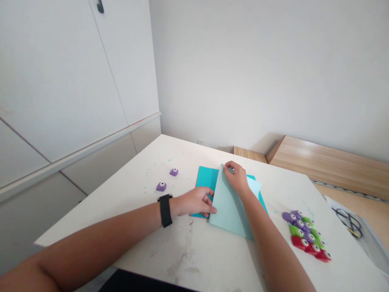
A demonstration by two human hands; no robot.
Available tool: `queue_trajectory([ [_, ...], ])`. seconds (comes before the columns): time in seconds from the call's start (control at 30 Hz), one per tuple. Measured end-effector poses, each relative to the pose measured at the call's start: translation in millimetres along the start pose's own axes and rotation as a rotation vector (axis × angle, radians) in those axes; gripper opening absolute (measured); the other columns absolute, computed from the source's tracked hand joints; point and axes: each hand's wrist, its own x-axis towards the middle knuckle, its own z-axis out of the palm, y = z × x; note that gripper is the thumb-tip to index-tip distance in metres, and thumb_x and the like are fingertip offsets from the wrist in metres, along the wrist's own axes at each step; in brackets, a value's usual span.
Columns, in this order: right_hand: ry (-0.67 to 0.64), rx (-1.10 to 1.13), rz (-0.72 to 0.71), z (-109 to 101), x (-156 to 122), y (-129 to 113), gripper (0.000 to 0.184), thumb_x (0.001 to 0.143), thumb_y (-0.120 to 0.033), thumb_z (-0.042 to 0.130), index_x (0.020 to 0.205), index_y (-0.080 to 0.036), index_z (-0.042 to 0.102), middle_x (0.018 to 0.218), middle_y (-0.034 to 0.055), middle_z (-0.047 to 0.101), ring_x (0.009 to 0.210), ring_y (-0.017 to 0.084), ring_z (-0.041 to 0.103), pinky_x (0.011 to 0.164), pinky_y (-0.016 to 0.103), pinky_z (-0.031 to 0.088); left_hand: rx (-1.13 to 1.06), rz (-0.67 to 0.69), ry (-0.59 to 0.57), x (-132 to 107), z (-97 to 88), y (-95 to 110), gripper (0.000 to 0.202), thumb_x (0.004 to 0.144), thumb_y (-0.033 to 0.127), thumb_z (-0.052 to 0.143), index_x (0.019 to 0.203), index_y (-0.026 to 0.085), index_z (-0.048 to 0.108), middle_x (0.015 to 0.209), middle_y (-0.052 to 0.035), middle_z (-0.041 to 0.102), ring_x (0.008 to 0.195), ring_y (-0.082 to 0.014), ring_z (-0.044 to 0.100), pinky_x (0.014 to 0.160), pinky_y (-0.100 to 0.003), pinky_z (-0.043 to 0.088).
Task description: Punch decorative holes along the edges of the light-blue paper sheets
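Note:
A pale blue sheet of paper (pixel 227 207) lies at an angle over bright turquoise sheets (pixel 208 176) with a thin reddish edge on the left. My right hand (pixel 236 178) pinches the upper left corner of the pale sheet between thumb and fingers. At the sheet's lower left edge, my left hand (pixel 199 201) has its thumb on the paper and its other fingers curled by the edge. A lighter blue piece (pixel 254 185) sticks out to the right, behind my right wrist; whether it belongs to the same sheet is hidden.
Two small purple toy pieces with eyes (pixel 161 186) stand on the white table (pixel 179 251) at left. Several purple, green and red ones (pixel 306 237) cluster at right. Beyond the right edge lies a black cable (pixel 348 223); wooden furniture (pixel 331 166) stands by the wall.

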Motion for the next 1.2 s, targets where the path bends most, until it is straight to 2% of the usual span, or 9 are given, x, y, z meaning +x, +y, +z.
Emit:
queue_trajectory([
  [0.13,0.039,-0.022,-0.006,-2.7,0.6,6.2,0.019,0.09,-0.035,0.05,0.087,-0.022,0.064,0.082,0.0016,0.068,0.074,0.018,0.058,0.071,0.028,0.041,0.032,-0.011,-0.03,-3.5,0.2,2.7,0.061,0.057,0.036,0.089,0.105,0.015,0.058,0.07,0.0007,0.068,0.057,-0.0159,0.066,0.056,-0.026,0.053],
  [0.3,0.03,0.077,-0.009,-1.1,0.9,7.4,0.023,0.094,-0.04,0.045,0.095,-0.023,0.061,0.091,0.002,0.068,0.078,0.018,0.06,0.068,0.027,0.041,0.099,-0.034,-0.112,-8.3,-3.7,14.4,0.039,0.064,0.039,0.084,0.082,0.016,0.059,0.068,-0.0002,0.066,0.059,-0.015,0.065,0.055,-0.024,0.051],
  [0.4,-0.005,0.17,0.013,2.7,1.9,10.7,0.025,0.093,-0.043,0.045,0.096,-0.023,0.059,0.09,0.0023,0.067,0.078,0.018,0.061,0.07,0.028,0.043,0.039,-0.017,-0.111,-10.6,-2.7,18.6,0.039,0.067,0.042,0.082,0.085,0.016,0.06,0.078,-0.0023,0.068,0.068,-0.0155,0.066,0.06,-0.025,0.051],
  [0.5,-0.052,0.234,0.039,7.0,3.6,16.2,0.027,0.091,-0.044,0.048,0.097,-0.022,0.06,0.087,0.0028,0.067,0.08,0.019,0.062,0.074,0.03,0.046,-0.004,0.033,-0.053,-10.2,-2.2,17.0,0.042,0.069,0.047,0.079,0.093,0.016,0.061,0.084,-0.004,0.069,0.069,-0.0149,0.064,0.057,-0.023,0.047],
  [0.63,-0.094,0.266,0.058,13.0,4.0,24.2,0.027,0.088,-0.044,0.051,0.097,-0.021,0.062,0.093,0.0041,0.069,0.086,0.02,0.063,0.078,0.032,0.047,0.096,0.056,0.052,-5.9,-6.3,10.5,0.044,0.069,0.049,0.078,0.093,0.015,0.062,0.071,0.0009,0.064,0.05,-0.0092,0.05,0.044,-0.02,0.032],
  [0.8,-0.083,0.307,0.089,14.4,4.0,30.8,0.027,0.088,-0.045,0.052,0.092,-0.02,0.062,0.087,0.0043,0.068,0.081,0.02,0.062,0.074,0.032,0.047,0.349,0.184,0.13,-1.3,-15.8,11.1,0.033,0.076,0.046,0.071,0.089,0.017,0.062,0.064,0.003,0.061,0.051,-0.0117,0.051,0.046,-0.021,0.034],
  [0.9,0.002,0.436,0.094,-3.8,8.8,25.4,0.027,0.089,-0.046,0.054,0.098,-0.021,0.059,0.089,0.0047,0.067,0.082,0.02,0.062,0.071,0.03,0.048,0.644,0.457,0.388,-9.3,-22.4,25.9,0.021,0.085,0.04,0.063,0.088,0.02,0.066,0.072,-0.0001,0.065,0.064,-0.0157,0.059,0.057,-0.024,0.043],
  [1.03,0.069,0.606,-0.012,-58.9,14.2,0.7,0.025,0.09,-0.046,0.057,0.101,-0.023,0.056,0.104,0.0068,0.068,0.097,0.023,0.064,0.084,0.036,0.051,0.979,0.822,0.733,-31.3,-35.8,52.1,0.025,0.096,0.027,0.049,0.114,0.024,0.066,0.108,-0.006,0.071,0.101,-0.0208,0.065,0.093,-0.034,0.049],
  [1.2,-0.241,0.486,-0.226,-130.2,3.0,-34.8,0.024,0.085,-0.043,0.069,0.104,-0.029,0.064,0.122,0.0053,0.065,0.12,0.027,0.058,0.104,0.046,0.044,1.138,1.18,0.885,-45.4,-61.9,61.9,0.032,0.092,0.013,0.054,0.118,0.029,0.064,0.114,-0.0007,0.07,0.108,-0.0167,0.063,0.108,-0.04,0.046],
])
